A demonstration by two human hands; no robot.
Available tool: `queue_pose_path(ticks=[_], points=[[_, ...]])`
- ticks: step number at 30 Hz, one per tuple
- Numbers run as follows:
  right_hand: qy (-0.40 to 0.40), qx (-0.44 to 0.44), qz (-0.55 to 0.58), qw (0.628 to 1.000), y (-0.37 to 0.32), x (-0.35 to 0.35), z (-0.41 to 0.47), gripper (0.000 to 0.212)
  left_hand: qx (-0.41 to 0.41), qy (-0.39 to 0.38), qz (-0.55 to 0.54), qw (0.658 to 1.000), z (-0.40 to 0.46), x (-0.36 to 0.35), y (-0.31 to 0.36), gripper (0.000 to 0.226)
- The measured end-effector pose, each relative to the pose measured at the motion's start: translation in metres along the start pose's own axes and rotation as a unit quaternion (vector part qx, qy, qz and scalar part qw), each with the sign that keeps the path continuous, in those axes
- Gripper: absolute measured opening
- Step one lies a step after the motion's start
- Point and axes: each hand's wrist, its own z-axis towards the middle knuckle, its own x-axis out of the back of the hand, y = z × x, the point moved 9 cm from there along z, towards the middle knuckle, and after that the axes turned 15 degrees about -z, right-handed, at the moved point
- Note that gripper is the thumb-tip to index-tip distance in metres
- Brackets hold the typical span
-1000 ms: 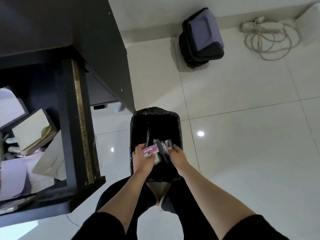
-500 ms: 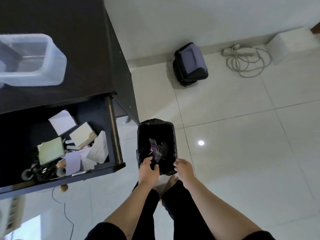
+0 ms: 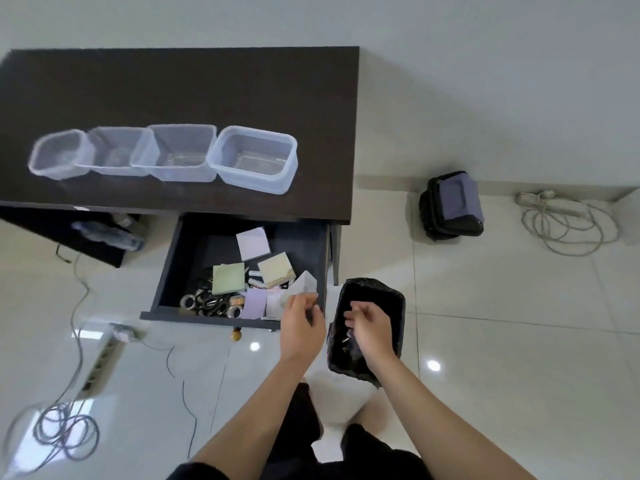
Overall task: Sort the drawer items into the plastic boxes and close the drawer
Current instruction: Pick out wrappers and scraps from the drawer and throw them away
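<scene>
Four plastic boxes (image 3: 166, 155): clear, in a row on the dark desk (image 3: 207, 84), all look empty, lids off.
Drawer (image 3: 242, 271): pulled out below the desk's right end, open.
Drawer items: white notepad (image 3: 253, 243) at the back; green pad (image 3: 228, 278) and yellow pad (image 3: 276, 270) mid; purple pad (image 3: 255, 303) at the front; black-handled scissors and tape rolls (image 3: 207, 303) front-left; crumpled white paper (image 3: 304, 284) front-right corner.
Left hand (image 3: 300, 318): over the drawer's front-right corner, fingers loosely curled, fingertips at the crumpled paper; can't tell if it pinches the paper or only touches it.
Right hand (image 3: 369, 323): above the black-lined bin (image 3: 367, 327), fingers loosely curled, nothing seen in it.
Bin: on the floor just right of the drawer, some scraps inside, too blurred to identify.
Floor: white tiles; black case (image 3: 450, 206) by the wall, coiled cable (image 3: 568, 223) to its right, power strip (image 3: 100, 362) and cords at left.
</scene>
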Motion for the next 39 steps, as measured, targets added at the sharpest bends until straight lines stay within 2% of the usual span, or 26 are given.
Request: queue_pose_path(ticks=[5,8,11,15,19,21,25,32,39], points=[[-0.035,0.11,-0.111,0.987,-0.061,-0.055,0.001,0.02,0.052,0.038,0.039,0.997,0.036,0.071,-0.042,0.024],[-0.05,0.127,-0.16,0.978,-0.079,-0.092,0.012,0.017,0.109,0.025,0.076,0.991,0.069,0.105,-0.073,0.029],[-0.034,0.097,-0.236,0.966,-0.087,-0.12,0.025,0.024,0.155,-0.016,0.137,0.978,0.101,0.134,-0.105,0.041],[-0.046,-0.003,-0.321,0.946,-0.068,-0.149,0.044,0.066,0.155,-0.095,0.254,0.95,0.135,0.16,-0.132,0.069],[-0.058,-0.071,-0.386,0.918,-0.052,-0.166,0.055,0.077,0.182,-0.207,0.3,0.913,0.15,0.164,-0.159,0.085],[-0.047,-0.094,-0.386,0.917,-0.052,-0.169,0.058,0.077,0.187,-0.235,0.304,0.904,0.153,0.164,-0.165,0.087],[-0.004,-0.098,-0.323,0.941,-0.061,-0.167,0.058,0.067,0.174,-0.23,0.295,0.911,0.158,0.166,-0.169,0.083],[0.047,-0.028,-0.24,0.969,-0.076,-0.147,0.044,0.067,0.178,-0.196,0.261,0.928,0.161,0.172,-0.168,0.069],[0.09,0.07,-0.214,0.97,-0.098,-0.113,0.028,0.054,0.18,-0.167,0.238,0.94,0.147,0.157,-0.147,0.067]])
